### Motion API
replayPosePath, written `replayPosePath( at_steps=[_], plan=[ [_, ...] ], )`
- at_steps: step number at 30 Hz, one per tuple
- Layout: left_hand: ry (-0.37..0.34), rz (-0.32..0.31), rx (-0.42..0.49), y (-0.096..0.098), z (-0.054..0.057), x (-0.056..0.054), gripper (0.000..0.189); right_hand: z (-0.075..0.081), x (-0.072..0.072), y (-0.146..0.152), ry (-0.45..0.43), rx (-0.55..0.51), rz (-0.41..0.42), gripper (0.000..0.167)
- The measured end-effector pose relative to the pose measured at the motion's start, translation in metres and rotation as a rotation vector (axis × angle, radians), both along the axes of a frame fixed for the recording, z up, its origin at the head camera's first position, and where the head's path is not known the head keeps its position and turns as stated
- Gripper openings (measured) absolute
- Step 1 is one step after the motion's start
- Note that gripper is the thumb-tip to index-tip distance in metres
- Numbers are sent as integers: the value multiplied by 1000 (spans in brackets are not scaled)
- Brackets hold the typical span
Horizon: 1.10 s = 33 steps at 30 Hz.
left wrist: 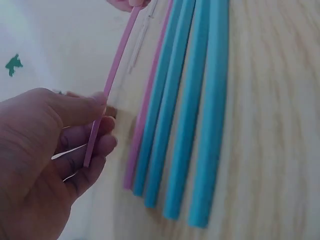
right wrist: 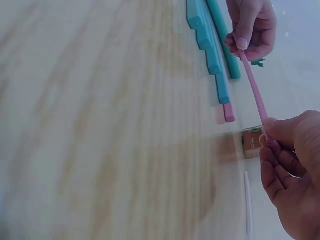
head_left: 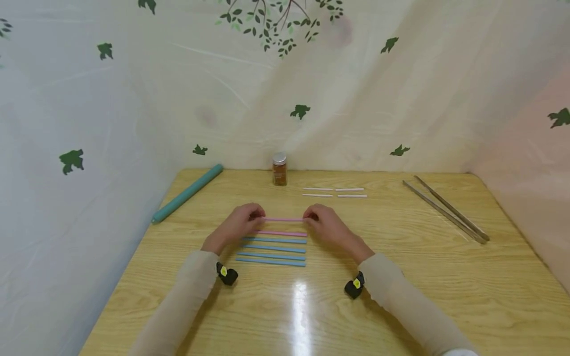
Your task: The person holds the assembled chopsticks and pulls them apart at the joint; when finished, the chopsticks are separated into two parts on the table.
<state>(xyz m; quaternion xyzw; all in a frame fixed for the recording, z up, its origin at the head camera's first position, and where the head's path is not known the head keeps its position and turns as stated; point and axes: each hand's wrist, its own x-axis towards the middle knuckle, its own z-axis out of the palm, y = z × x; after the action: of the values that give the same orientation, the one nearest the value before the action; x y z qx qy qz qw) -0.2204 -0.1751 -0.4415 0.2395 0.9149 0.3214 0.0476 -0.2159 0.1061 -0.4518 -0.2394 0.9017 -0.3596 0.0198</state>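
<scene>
Both hands hold one thin pink stick stretched level between them, above the table. My left hand pinches its left end between thumb and fingers; in the left wrist view the stick crosses the fingers. The right hand pinches the other end, also seen in the right wrist view as a hand. Just nearer to me, a second pink stick lies on the table. Beside it several blue sticks lie roughly parallel in a row, their right ends nearly lined up.
A lidded jar stands at the back. Right of it lie several short whitish sticks. A teal rod lies along the left edge. Long metal tongs lie at the right. A leaf-patterned cloth hangs behind the wooden table.
</scene>
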Motion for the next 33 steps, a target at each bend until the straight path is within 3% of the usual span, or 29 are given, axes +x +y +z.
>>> replayPosePath(
  at_steps=[5, 9, 18, 24, 33],
  plan=[
    [84, -81, -80, 16, 10, -2, 14, 5, -3, 2, 15, -6, 2, 11],
    [127, -82, -78, 24, 11, -1, 10, 7, -5, 3, 50, -18, 12, 10],
    [156, -98, -67, 36, 8, -2, 10, 13, -3, -14, 136, -15, 133, 23],
    [167, -102, -80, 41, 7, -1, 9, 15, -2, -23, 143, 34, 122, 11],
    [137, -117, -83, 43, 16, 0, 11, 14, -4, -23, 141, 29, 143, 11]
  ],
)
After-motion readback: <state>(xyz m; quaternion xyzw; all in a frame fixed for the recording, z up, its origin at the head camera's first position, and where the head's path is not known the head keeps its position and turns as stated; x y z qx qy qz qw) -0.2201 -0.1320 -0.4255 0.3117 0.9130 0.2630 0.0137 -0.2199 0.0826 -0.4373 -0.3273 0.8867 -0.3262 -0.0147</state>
